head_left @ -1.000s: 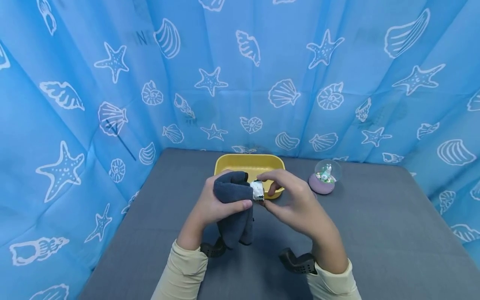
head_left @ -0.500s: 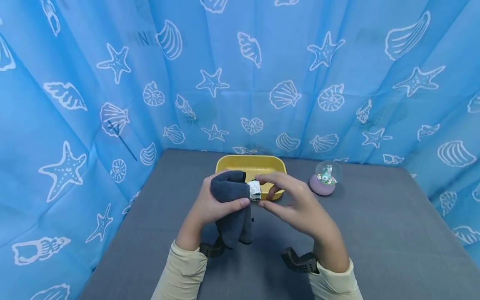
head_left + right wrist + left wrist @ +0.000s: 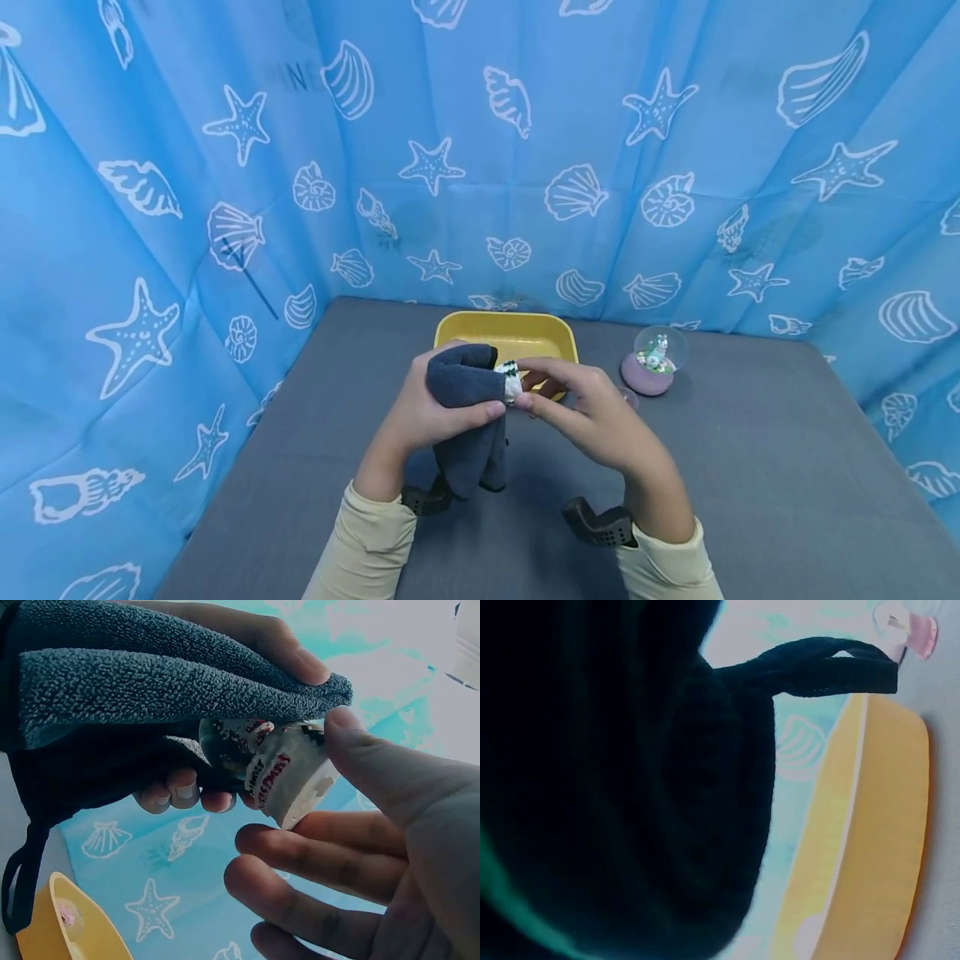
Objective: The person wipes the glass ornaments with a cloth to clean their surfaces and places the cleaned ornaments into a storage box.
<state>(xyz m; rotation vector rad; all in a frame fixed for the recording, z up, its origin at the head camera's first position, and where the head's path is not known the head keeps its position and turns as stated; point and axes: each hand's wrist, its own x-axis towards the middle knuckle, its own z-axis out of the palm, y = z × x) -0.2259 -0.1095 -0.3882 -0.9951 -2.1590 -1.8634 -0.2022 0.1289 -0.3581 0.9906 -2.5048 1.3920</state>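
My left hand (image 3: 429, 414) grips a dark grey towelling cloth (image 3: 465, 385), folded around a small snow globe (image 3: 513, 385) and hanging below the hand. In the right wrist view, the globe's clear dome shows under the cloth (image 3: 187, 682), and its white base (image 3: 292, 769) carries red and dark lettering. The thumb and fingers of my right hand (image 3: 600, 417) pinch this base. Dark cloth and its hanging loop (image 3: 840, 675) fill much of the left wrist view.
A yellow tray (image 3: 450, 323) stands behind the hands; a pale round thing (image 3: 69, 915) shows at it. A snow globe with a purple base (image 3: 648, 377) stands to the right. Close by, a small clear object (image 3: 628, 398) is partly hidden by my right hand. A blue shell-patterned curtain (image 3: 480, 208) hangs behind the grey-covered table.
The snow globe's base has turned slightly between my right fingers, which have shifted their hold on it. My left hand stays around the cloth. The view has shifted a little.
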